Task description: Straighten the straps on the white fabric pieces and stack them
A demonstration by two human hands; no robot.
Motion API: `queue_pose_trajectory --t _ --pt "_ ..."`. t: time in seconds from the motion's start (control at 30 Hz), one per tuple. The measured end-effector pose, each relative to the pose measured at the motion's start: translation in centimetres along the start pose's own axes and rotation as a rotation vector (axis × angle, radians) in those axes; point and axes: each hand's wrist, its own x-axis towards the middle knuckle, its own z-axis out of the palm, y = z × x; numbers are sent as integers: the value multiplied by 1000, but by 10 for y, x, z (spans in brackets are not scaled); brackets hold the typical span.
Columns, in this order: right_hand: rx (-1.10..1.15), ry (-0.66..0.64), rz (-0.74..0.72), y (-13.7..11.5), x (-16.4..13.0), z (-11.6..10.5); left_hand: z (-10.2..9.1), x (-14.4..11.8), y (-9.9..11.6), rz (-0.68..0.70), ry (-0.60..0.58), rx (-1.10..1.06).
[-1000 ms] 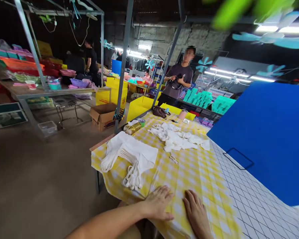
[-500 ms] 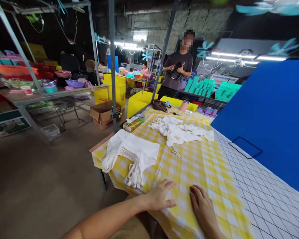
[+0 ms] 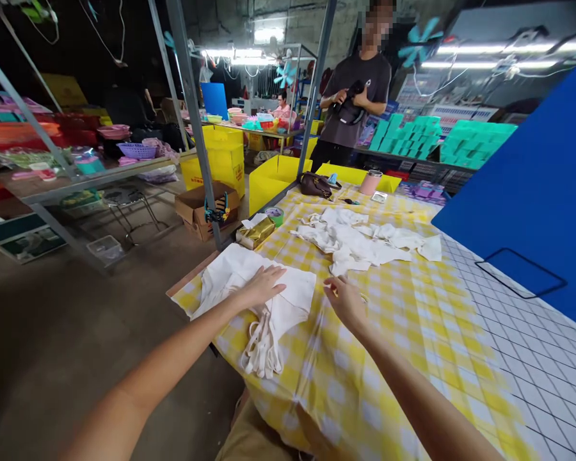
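Observation:
My left hand [image 3: 264, 286] lies open on a stack of white cloth garments [image 3: 295, 291], fingers stretched over the top piece. Thin loops of white strap [image 3: 264, 349] hang together at the stack's near end. Just right of the stack, my right hand [image 3: 346, 301] is over the yellow checked tablecloth [image 3: 388, 333], its fingers loosely bent and nothing visible in them. A small white strip [image 3: 363, 298] shows partly from behind that hand. Beyond both hands lies a loose, crumpled heap of white garments [image 3: 350, 237].
At the table's far left are a gold tissue pack [image 3: 255, 232] and green tape [image 3: 274, 216]. A brown bag [image 3: 317, 184] and pink cup [image 3: 370, 182] are farther back. A metal post [image 3: 196, 128] rises at the left edge; a blue board [image 3: 523, 192] stands right. A person [image 3: 358, 96] stands beyond.
Both hands have moved forward from the near table edge. The left now rests on the garment stack; the right is beside it, fingers more bent. The view has shifted slightly.

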Motion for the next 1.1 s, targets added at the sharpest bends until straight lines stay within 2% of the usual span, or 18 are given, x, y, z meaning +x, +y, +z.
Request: queue_pose_trajectory --t 0.13,0.2,0.33,0.43,0.57,0.67,0.73,0.8,0.83,0.87,0.9,0.93,1.03,1.07,1.1 --pt "-68 -68 41 -21 33 21 5 14 -1 28 75 9" --pt "-107 -99 74 -23 39 29 7 20 0 71 24 2" --pt "-151 -143 110 -22 39 40 15 20 0 127 -157 -2" --pt "-143 -161 114 -23 41 44 20 16 -2 110 -181 -30" --pt "-85 -179 147 -21 46 32 22 16 -5 114 -196 -51" --pt "2 -246 130 -16 21 1 20 17 -8 117 -220 -59" --pt "117 -388 39 -13 -17 -25 17 17 -8 113 -239 -60" --pt "445 -792 -177 -10 -62 -48 14 14 -5 92 -240 -48" --pt "528 -1031 -250 -9 -83 -57 12 13 -1 78 -228 -36" --pt "547 -1167 -298 -6 -100 -62 11 11 4 68 -203 -19" --pt "525 -1154 -286 -2 -113 -63 11 9 10 68 -169 3" --pt "470 -1066 -240 4 -119 -62 12 7 18 81 -128 29" --pt "227 -534 -3 27 -115 -46 24 9 46 159 -28 93" --pt "177 -399 51 34 -110 -39 30 12 56 183 -15 102" --pt "166 -317 71 41 -106 -33 37 17 65 203 -10 106"
